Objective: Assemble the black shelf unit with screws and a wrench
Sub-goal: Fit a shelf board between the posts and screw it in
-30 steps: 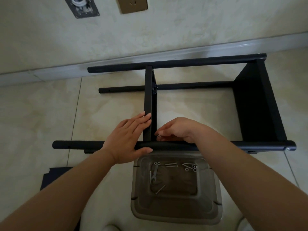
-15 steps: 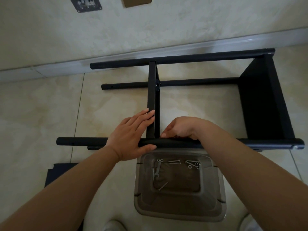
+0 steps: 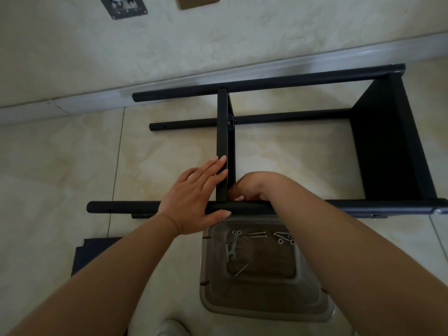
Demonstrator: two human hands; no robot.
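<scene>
The black shelf unit lies on its side on the tiled floor, its near tube (image 3: 126, 207) running left to right. My left hand (image 3: 194, 197) lies over that tube with straight fingers pressed against the middle shelf panel (image 3: 222, 132). My right hand (image 3: 257, 187) sits just right of the panel, fingers curled and pinched at the joint behind the tube. What they pinch is hidden there. A small wrench (image 3: 231, 248) and several loose screws (image 3: 258, 235) lie in a clear plastic bin (image 3: 264, 304) below the tube.
The fitted end panel (image 3: 388, 146) closes the frame on the right. A loose dark panel (image 3: 97, 251) lies on the floor at lower left. The wall's baseboard (image 3: 72, 105) runs just behind the far tube. A light shoe (image 3: 169, 328) shows at the bottom edge.
My right hand has dipped lower behind the near tube, hiding the small metal screw seen at its fingertips a second ago. My left hand keeps its place on the panel.
</scene>
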